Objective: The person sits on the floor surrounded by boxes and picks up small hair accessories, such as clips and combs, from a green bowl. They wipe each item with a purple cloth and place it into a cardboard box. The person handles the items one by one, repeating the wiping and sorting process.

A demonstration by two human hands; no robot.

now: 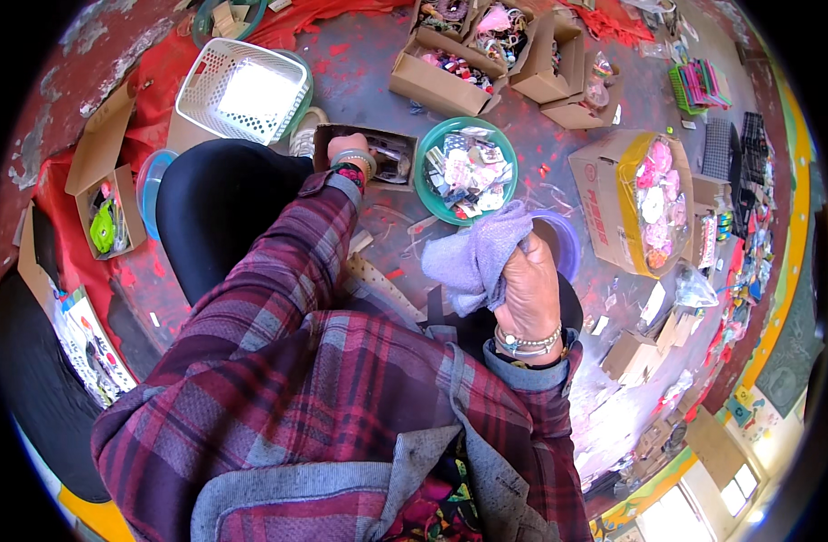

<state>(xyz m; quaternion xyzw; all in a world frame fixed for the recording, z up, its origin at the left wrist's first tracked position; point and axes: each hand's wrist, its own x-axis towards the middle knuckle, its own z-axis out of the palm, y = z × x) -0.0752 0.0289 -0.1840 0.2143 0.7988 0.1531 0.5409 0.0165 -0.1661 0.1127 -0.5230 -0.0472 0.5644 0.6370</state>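
My right hand [532, 287] is closed around a bunched lilac cloth [472, 257], which hangs off to the left of the fingers. Further ahead, my left hand [349, 146] is curled at the left end of a small open cardboard box [397, 187] and grips its side; the fingertips are partly hidden. Inside that box lie dark items [391, 160] too small to name. Right beside it stands a round green basin [423, 181] filled with small carded and packaged pieces in white and pink. Behind my right hand a purple basin [567, 242] shows in part.
A white perforated basket [197, 90] sits at the far left. Open boxes of small accessories [445, 77] stand at the back. To the right is a large taped carton [608, 203] with pink and white flowers. An open box [116, 217] with a bright green item is at left.
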